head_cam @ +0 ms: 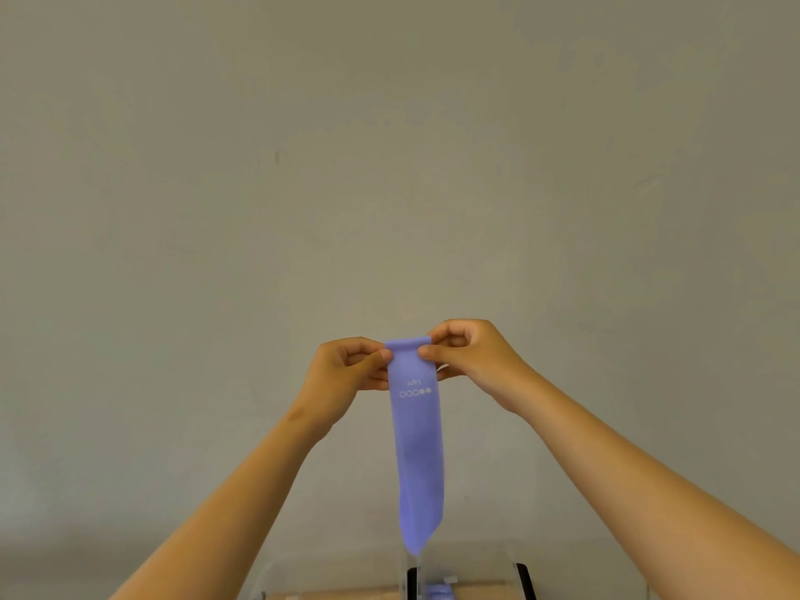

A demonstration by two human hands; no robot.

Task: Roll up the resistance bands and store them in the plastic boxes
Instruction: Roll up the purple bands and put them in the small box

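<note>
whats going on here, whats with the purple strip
A person holds a purple resistance band up in front of a plain wall, pinching its top corners with the left hand and the right hand. The top edge is just curled over, as if a roll is starting; the rest hangs loose. Clear plastic boxes sit below, one with a purple piece inside.

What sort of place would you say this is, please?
Probably a plain indoor room with a work table, though little shows: a bare grey-beige wall fills the view, clear plastic boxes stand on a tan surface at the bottom edge, and a purple resistance band is held up above them.
</note>
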